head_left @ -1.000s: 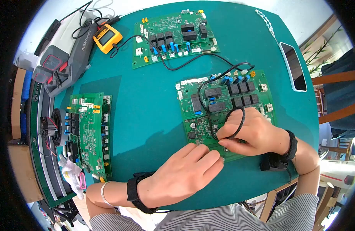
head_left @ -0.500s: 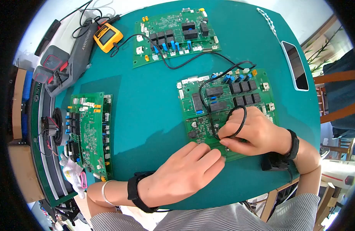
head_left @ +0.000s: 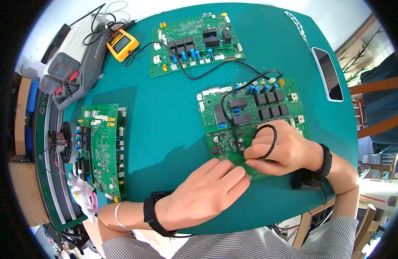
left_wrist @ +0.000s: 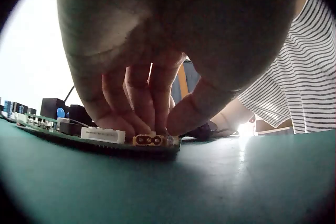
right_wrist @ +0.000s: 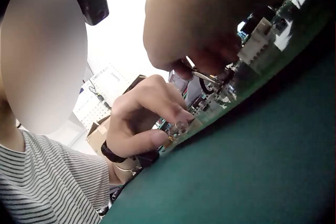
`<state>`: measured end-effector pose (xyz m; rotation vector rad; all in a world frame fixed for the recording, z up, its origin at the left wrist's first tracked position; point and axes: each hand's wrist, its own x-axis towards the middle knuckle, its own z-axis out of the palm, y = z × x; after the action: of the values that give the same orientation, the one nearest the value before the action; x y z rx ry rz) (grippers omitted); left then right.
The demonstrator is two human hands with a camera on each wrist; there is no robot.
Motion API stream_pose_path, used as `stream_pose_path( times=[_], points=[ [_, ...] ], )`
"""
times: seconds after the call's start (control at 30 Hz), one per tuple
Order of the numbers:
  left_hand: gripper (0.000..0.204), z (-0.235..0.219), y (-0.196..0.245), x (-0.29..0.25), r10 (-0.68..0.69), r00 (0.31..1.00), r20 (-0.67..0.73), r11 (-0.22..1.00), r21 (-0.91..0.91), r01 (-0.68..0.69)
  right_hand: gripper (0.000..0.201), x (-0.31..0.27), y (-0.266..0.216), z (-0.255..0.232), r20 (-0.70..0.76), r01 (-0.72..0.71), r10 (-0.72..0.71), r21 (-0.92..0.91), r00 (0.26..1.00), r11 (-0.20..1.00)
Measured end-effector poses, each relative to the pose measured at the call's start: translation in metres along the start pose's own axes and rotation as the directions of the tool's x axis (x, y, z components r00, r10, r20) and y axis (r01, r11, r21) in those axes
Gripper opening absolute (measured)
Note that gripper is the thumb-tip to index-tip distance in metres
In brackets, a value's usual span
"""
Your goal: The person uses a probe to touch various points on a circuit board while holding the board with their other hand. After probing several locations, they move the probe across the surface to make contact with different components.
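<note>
A green circuit board [head_left: 250, 129] with black relays and blue capacitors lies flat before me. My left hand [head_left: 205, 194] is at its near edge; in the left wrist view, thumb and fingertips pinch the edge beside a yellow connector [left_wrist: 148, 140]. Over the board's near right part, my right hand [head_left: 283, 149] has curled fingers and grips the end of a black cable [head_left: 275, 137]. That cable loops over the fingers and runs back to a yellow handheld meter [head_left: 122, 45]. The gripped tip is hidden under the right hand.
Another circuit board [head_left: 194, 41] lies at the back, and stacked boards [head_left: 105, 151] at the left. A phone [head_left: 327, 74] with a beaded strap lies at the right. A grey-and-white case [head_left: 73, 71] stands back left. A black box [head_left: 303, 181] is near the right wrist.
Both hands stay at the same places on the board. The cable loop over the right hand has sunk slightly and widened. The whole head view shifts a little.
</note>
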<state>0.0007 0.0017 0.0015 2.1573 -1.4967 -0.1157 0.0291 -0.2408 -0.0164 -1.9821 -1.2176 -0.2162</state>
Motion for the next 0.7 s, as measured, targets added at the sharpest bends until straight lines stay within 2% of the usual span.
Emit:
stream_pose_path(
  times=[0.7],
  points=[
    [0.037,-0.0016,-0.0002,-0.0008,0.004,1.000,-0.009,1.000,-0.029,-0.005,0.016,-0.0016,0.0013,0.0004,0.016,0.028,-0.028,-0.006,0.999,1.000]
  ],
)
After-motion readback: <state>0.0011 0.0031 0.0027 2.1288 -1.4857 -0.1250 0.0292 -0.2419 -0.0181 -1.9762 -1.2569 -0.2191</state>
